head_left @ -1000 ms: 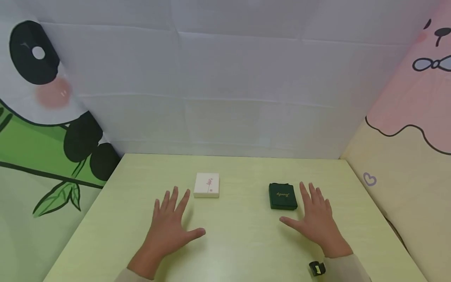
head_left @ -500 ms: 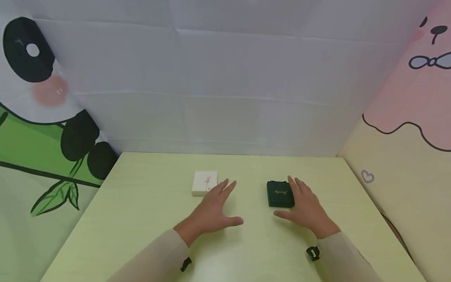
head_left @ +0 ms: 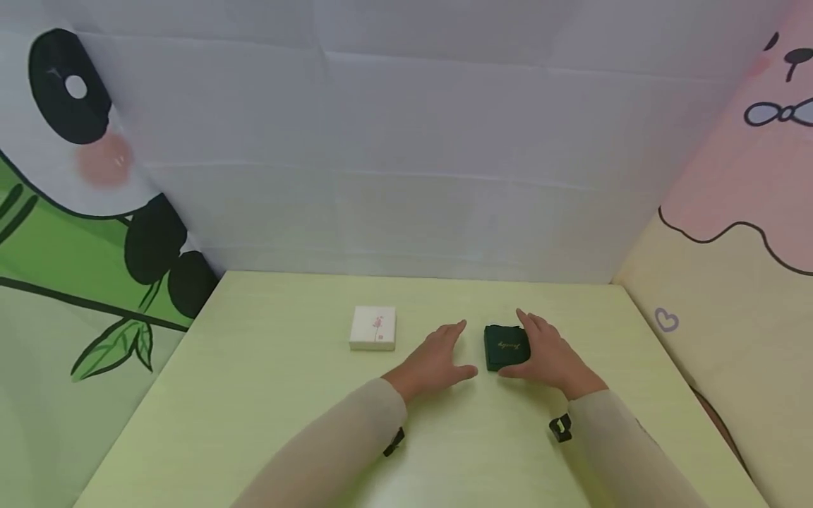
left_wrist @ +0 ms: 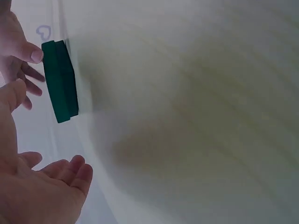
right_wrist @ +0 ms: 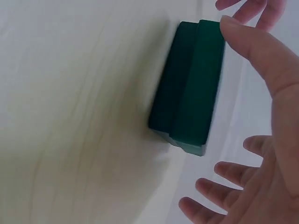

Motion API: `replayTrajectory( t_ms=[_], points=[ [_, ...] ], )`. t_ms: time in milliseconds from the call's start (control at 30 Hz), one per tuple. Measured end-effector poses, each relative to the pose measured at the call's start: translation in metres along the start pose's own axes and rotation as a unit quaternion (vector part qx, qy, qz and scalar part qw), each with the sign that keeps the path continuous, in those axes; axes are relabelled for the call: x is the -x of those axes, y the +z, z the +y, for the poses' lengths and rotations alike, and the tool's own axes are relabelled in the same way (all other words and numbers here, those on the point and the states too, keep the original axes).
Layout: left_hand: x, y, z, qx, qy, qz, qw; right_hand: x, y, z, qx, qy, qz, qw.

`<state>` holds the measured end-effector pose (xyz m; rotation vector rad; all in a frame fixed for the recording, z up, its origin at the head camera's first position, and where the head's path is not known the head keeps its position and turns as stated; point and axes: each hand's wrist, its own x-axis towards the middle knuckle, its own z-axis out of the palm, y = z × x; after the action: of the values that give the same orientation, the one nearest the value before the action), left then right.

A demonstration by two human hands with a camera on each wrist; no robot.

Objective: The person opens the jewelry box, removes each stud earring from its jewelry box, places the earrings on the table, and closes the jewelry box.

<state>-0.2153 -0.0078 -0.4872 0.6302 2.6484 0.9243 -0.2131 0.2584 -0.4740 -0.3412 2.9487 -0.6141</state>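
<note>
A small dark green box (head_left: 503,344) with gold lettering lies on the pale table. Over its right side reaches my right hand (head_left: 554,358), thumb by the near edge and fingers by the far right corner. In the right wrist view the thumb is close to the top of the green box (right_wrist: 198,84), and the other fingers are spread apart from it; whether the thumb touches cannot be told. To the left of the box my left hand (head_left: 433,361) hovers with thumb and fingers apart, holding nothing. Left of that hand sits a white box (head_left: 372,328) with a pink flower print.
The pale yellow table (head_left: 286,423) runs back to a white cloth wall (head_left: 406,155). Printed panels stand at the left and right sides. A small black strap device (head_left: 561,427) is on the right wrist, and another black device (head_left: 394,442) is at the left.
My left hand has moved right, past the white box toward the green one. My right hand has shifted slightly left and now overlaps the green box. Both boxes stay in place.
</note>
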Motion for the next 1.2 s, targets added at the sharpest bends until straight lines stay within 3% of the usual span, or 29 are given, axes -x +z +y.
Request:
replayTrajectory(
  t_ms=[133,333,567,800,967,1200],
  points=[
    [-0.021,0.012,-0.001,0.018,-0.031,0.016,0.9992,-0.007,0.002,0.005,-0.019,0.018,-0.014,0.9996],
    [-0.034,0.019,-0.001,0.004,-0.030,0.030,0.9991,-0.013,0.006,0.009,-0.028,0.025,-0.031,0.9988],
    [-0.037,0.021,0.000,-0.029,-0.011,0.031,0.9990,-0.018,0.009,0.008,-0.025,0.024,-0.044,0.9984],
    [-0.035,0.030,0.001,-0.115,0.005,0.015,0.9933,-0.018,0.012,0.007,-0.027,0.020,-0.040,0.9986],
    [-0.037,0.033,0.008,-0.096,0.004,0.010,0.9953,-0.016,0.013,0.008,-0.039,0.007,-0.025,0.9989],
    [-0.036,0.031,0.012,-0.059,0.023,0.015,0.9979,-0.016,0.017,0.002,-0.105,-0.006,-0.029,0.9941]
  ],
)
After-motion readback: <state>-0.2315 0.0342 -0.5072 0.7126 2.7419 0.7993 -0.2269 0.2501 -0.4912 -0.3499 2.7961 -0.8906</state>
